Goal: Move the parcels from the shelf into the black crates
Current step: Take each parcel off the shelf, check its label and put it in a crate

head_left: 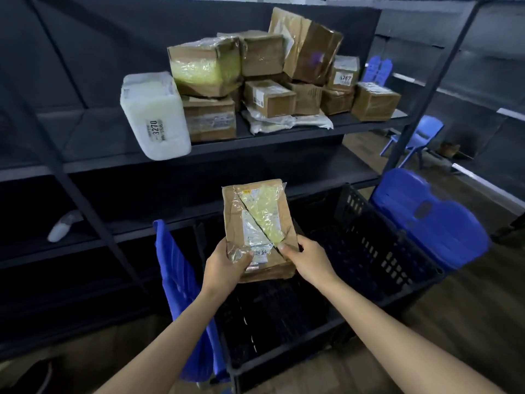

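Above the black crate (383,251), my left hand (224,265) and right hand (306,260) both grip the cardboard parcel (261,223) by its near end only — the loose film (237,255) could slip, I think.

Blue plastic chair (431,223) right, smaller blue chair (417,137) behind it; white handheld object (64,226) far left; wooden floor (468,308).

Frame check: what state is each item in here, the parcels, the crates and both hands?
Held parcel: off the shelf, in both hands.
Left hand: grips the parcel's near end.
Right hand: grips the same end.
Black crates: below the parcel, open-topped, no parcels visible inside.
White parcel: upright at the shelf's front edge.
Cardboard parcels: stacked on the shelf.
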`<state>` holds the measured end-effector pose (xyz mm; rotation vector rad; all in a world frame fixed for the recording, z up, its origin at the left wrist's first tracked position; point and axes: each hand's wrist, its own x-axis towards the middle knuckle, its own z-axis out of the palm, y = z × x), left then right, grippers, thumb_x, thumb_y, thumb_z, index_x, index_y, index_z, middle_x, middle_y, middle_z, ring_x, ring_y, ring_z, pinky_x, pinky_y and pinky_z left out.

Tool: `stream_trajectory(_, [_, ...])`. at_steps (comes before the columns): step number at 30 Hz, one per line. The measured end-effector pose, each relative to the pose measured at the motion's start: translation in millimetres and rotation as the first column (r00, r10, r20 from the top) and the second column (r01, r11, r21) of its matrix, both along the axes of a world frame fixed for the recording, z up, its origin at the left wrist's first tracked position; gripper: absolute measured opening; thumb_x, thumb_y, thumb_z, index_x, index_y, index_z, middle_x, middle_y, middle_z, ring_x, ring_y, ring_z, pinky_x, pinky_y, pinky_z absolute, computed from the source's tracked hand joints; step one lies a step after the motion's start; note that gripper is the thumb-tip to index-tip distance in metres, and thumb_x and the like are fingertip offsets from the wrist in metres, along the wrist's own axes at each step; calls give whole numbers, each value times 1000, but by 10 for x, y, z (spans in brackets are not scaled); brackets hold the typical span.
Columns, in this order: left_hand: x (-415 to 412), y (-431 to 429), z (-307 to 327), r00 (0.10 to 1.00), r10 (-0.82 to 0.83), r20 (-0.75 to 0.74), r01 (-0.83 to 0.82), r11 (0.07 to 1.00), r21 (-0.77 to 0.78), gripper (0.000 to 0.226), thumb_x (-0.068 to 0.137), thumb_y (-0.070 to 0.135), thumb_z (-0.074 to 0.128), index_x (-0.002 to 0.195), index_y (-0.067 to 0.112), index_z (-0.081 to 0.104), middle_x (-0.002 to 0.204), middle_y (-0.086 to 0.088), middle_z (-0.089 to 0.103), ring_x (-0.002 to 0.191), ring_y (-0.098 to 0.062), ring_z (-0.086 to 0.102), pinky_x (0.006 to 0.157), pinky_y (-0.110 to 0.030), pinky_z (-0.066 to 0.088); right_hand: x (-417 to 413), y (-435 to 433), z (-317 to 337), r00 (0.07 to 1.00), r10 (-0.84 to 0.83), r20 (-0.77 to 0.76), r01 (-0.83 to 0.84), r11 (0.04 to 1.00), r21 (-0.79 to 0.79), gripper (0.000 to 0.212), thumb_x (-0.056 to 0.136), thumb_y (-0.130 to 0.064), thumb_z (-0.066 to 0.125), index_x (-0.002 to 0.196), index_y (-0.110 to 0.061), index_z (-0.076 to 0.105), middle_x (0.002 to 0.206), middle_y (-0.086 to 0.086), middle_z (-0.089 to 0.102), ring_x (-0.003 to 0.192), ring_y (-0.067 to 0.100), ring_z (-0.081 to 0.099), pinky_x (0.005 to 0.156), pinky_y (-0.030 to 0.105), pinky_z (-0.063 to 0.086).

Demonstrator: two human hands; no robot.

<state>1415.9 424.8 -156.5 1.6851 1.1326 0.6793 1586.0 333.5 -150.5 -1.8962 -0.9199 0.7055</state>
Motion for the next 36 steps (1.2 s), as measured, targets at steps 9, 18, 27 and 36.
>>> stream_trajectory(9, [416,356,-94,984,178,-8,-179,984,-24,33,82,33,70,113,29,57,97,22,62,94,-1,57,67,-11,41,582,715,-176,975,221,-8,-221,973,-66,43,89,-45,60,123,-17,60,114,-10,64,109,11,59,85,24,45])
stream_trajectory(18, [585,404,-188,964,268,-2,-267,962,-50,35,84,25,69,116,28,57,102,20,66,100,-2,60,72,-10,43,757,903,-259,958,278,-64,-280,960,-22,30,89,-38,63,112,-20,66,102,-13,70,97,1,63,79,18,45])
stream_trajectory(27, [466,90,397,931,304,204,-324,944,71,45,83,25,72,124,33,56,101,20,70,92,3,66,75,-9,52,652,647,325,946,319,-54,-296,921,253,22,87,-39,64,109,-37,65,102,-24,70,98,-7,63,83,9,46])
stream_trajectory(36, [442,-21,736,926,215,311,-264,956,126,52,76,39,66,125,25,57,100,17,72,91,0,68,71,-8,51,621,490,618,953,293,-76,-252,907,338,46,80,-51,62,122,-33,62,105,-25,69,91,13,67,85,24,55])
